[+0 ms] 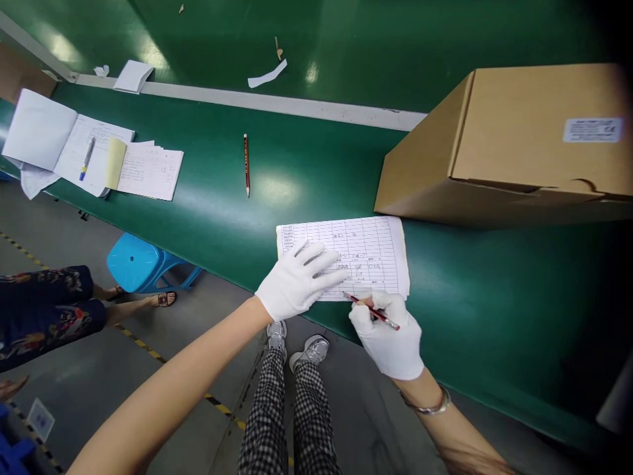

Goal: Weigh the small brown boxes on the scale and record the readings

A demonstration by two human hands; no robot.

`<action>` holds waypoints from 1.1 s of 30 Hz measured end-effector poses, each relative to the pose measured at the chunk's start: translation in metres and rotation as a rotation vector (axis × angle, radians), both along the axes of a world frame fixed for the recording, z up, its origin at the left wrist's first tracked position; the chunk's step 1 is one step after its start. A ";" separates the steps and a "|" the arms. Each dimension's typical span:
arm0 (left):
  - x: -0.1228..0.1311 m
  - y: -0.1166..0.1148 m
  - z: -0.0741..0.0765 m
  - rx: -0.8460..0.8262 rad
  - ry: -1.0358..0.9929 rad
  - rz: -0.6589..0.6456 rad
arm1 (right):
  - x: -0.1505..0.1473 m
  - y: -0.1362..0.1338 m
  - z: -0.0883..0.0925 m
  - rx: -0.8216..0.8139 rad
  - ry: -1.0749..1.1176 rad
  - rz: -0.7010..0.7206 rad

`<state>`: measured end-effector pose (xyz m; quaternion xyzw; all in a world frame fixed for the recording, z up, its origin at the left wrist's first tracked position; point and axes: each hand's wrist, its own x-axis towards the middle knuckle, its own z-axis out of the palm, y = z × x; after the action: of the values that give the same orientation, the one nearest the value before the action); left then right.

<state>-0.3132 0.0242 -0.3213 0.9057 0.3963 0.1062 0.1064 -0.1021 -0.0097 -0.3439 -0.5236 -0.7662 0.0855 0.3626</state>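
Observation:
A printed form (380, 247) with ruled rows and handwriting lies at the front edge of the green table. My left hand (299, 277), in a white glove, rests flat on the form with its fingers spread. My right hand (393, 336), gloved too, grips a red and black pencil (376, 312). The pencil's tip is at the lower part of the form, just right of my left fingers. Part of the form's left side is hidden under my left hand.
A large cardboard box (524, 138) stands at the right. Another pencil (246, 165) lies on the table (212, 218). An open notebook (74, 142) with a pen and a receipt pad (151, 170) are at the left. A blue stool (141, 260) and another person's legs (54, 313) are beyond the edge.

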 end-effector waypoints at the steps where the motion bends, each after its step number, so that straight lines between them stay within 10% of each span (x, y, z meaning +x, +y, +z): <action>1: 0.000 0.000 0.000 0.003 0.001 0.002 | 0.000 0.000 0.000 0.002 0.006 0.005; 33: 0.001 0.001 0.005 -0.017 0.026 0.000 | 0.001 -0.003 0.000 -0.045 0.029 -0.057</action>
<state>-0.3117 0.0250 -0.3167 0.9061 0.3984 0.0912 0.1088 -0.1015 -0.0127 -0.3435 -0.5517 -0.7436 0.1000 0.3642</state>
